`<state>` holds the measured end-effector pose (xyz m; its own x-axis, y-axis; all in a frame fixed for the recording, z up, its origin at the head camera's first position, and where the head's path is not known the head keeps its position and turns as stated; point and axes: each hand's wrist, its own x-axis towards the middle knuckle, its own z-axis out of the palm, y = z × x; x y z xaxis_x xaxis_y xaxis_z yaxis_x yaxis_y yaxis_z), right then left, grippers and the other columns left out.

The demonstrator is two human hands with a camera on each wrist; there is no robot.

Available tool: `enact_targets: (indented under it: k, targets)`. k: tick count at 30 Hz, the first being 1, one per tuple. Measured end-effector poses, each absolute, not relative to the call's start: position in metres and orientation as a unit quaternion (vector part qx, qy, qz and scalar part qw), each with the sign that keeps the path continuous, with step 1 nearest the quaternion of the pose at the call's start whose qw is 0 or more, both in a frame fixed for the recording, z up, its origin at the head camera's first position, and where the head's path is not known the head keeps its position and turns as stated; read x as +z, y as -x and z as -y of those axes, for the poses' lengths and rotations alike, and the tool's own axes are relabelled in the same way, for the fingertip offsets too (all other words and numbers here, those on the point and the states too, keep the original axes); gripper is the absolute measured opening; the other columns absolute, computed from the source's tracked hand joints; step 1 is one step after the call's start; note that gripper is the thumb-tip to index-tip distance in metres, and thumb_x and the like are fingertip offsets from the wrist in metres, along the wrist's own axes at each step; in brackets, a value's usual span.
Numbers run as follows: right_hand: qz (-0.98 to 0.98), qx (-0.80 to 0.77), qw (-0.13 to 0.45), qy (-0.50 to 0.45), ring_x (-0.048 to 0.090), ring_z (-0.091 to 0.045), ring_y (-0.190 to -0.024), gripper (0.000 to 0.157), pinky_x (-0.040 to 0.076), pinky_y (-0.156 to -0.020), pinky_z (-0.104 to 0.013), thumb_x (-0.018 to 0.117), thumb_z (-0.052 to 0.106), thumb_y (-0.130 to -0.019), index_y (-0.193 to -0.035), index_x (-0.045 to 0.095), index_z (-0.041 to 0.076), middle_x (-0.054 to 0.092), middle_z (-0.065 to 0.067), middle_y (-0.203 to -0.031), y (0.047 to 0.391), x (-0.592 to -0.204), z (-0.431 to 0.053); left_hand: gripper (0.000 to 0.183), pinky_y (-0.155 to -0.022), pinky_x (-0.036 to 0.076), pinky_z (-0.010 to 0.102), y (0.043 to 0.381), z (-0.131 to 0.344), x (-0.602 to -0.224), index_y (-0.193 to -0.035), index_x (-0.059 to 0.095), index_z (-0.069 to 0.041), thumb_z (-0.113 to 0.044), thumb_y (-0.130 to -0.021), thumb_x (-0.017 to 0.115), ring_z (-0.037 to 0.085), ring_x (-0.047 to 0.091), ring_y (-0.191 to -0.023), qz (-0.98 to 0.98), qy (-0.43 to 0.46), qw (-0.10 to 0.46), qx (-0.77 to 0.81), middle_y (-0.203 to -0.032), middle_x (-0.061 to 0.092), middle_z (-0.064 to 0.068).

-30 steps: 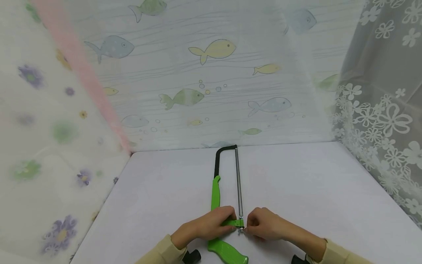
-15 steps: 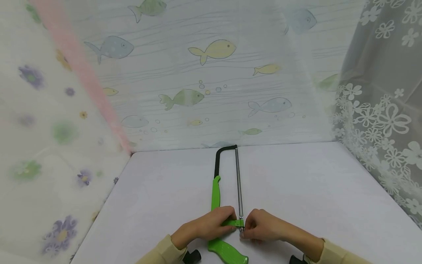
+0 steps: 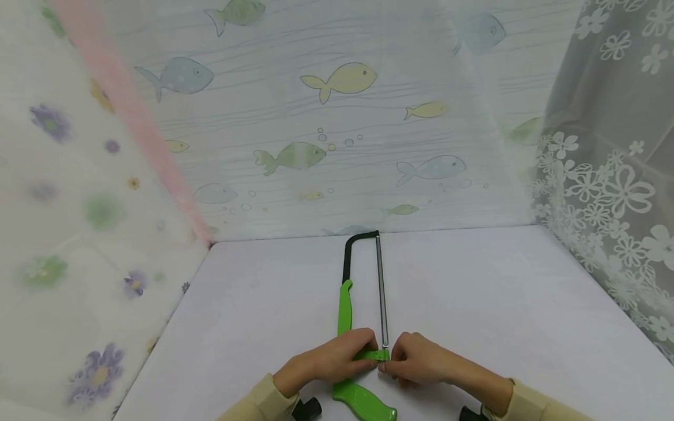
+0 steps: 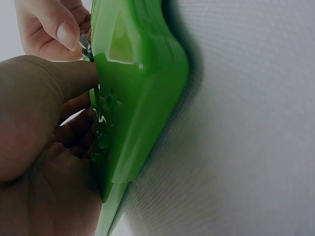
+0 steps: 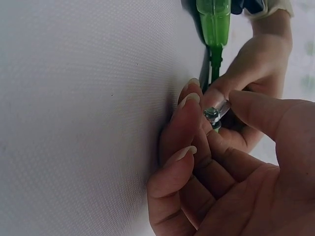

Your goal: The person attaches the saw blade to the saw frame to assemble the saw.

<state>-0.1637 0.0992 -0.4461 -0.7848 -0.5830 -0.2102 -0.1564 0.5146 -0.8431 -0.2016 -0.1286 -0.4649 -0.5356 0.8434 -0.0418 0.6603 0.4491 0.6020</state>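
A hacksaw point(image 3: 344, 307) with a green handle and black front frame lies on the white table, its blade point(image 3: 381, 286) running along the right side. My left hand point(image 3: 342, 354) grips the green arm of the frame near the blade's rear end, fingers curled round it. At that end a small metal wing nut point(image 5: 223, 108) sticks out, and my right hand point(image 3: 423, 359) pinches it, thumb against one wing. The right hand's other fingers are curled beside the table. In the left wrist view the green handle point(image 4: 138, 108) hides part of the left fingers.
The white tabletop point(image 3: 500, 292) spreads round the saw. A fish-print curtain point(image 3: 337, 146) hangs behind it, flowered cloth point(image 3: 100, 263) stands at the left and a lace curtain point(image 3: 621, 193) at the right. Dark wrist cameras point(image 3: 306, 409) sit by the sleeves.
My right hand has shifted slightly left, its thumb now over the wing nut, covering it in the head view. The left hand and the hacksaw have stayed in place.
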Motion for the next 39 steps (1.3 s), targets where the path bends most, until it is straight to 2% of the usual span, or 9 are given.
enact_targets:
  k: [19, 27, 39]
  targets:
    - [-0.835, -0.437, 0.244, 0.230, 0.053, -0.009, -0.049, 0.029, 0.043, -0.047, -0.024, 0.069, 0.024, -0.096, -0.072, 0.071, 0.008, 0.064, -0.002, -0.059, 0.162, -0.444, -0.107, 0.010, -0.079, 0.045, 0.016, 0.201, 0.128, -0.463, -0.108, 0.057, -0.015, -0.018, -0.103, 0.065, 0.000, 0.050, -0.088, -0.836, -0.443, 0.177, 0.271, -0.101, 0.057, -0.011]
    - [-0.829, -0.447, 0.249, 0.228, 0.052, -0.009, -0.049, 0.019, 0.041, -0.046, -0.023, 0.070, 0.014, -0.094, -0.076, 0.070, 0.008, 0.063, -0.002, -0.062, 0.163, -0.448, -0.110, 0.010, -0.078, 0.044, 0.016, 0.200, 0.127, -0.461, -0.107, 0.058, -0.014, -0.019, -0.102, 0.065, 0.000, 0.049, -0.087, -0.835, -0.446, 0.174, 0.272, -0.100, 0.057, -0.011]
    - [-0.826, -0.448, 0.251, 0.233, 0.047, -0.006, -0.047, 0.017, 0.037, -0.045, -0.022, 0.072, 0.009, -0.092, -0.075, 0.070, 0.009, 0.057, 0.005, -0.056, 0.164, -0.453, -0.106, 0.010, -0.078, 0.044, 0.016, 0.200, 0.127, -0.463, -0.107, 0.057, -0.014, -0.018, -0.102, 0.065, 0.000, 0.049, -0.087, -0.834, -0.453, 0.165, 0.270, -0.100, 0.056, -0.011]
